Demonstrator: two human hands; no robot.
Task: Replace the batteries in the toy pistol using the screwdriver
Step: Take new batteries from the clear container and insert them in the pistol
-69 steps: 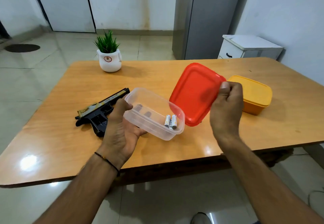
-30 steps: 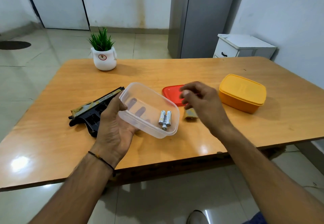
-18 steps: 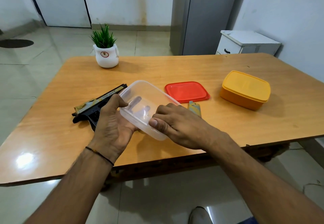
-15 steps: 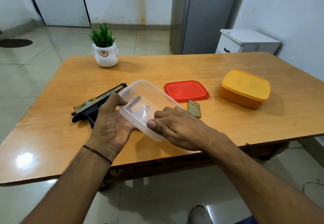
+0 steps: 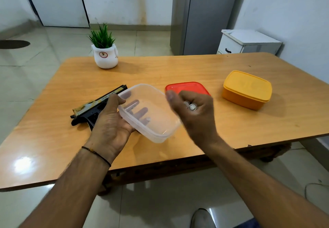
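My left hand (image 5: 108,126) holds a clear plastic container (image 5: 158,126) tilted above the table, thumb on its rim and fingers under its base; nothing lies inside it. My right hand (image 5: 195,115) is raised just right of the container, closed around the batteries (image 5: 190,105), whose metal ends show between the fingers. The black and gold toy pistol (image 5: 94,106) lies on the table behind my left hand, partly hidden by it. I see no screwdriver.
The red lid (image 5: 185,87) lies flat on the wooden table (image 5: 178,67) behind my right hand. A closed yellow box (image 5: 247,89) stands at the right. A small potted plant (image 5: 105,49) is at the far left. A white cabinet (image 5: 247,42) stands beyond the table.
My right hand put the red lid down, reached into the clear container, and has lifted out with the batteries. The container has no batteries in it now. My left hand kept hold.
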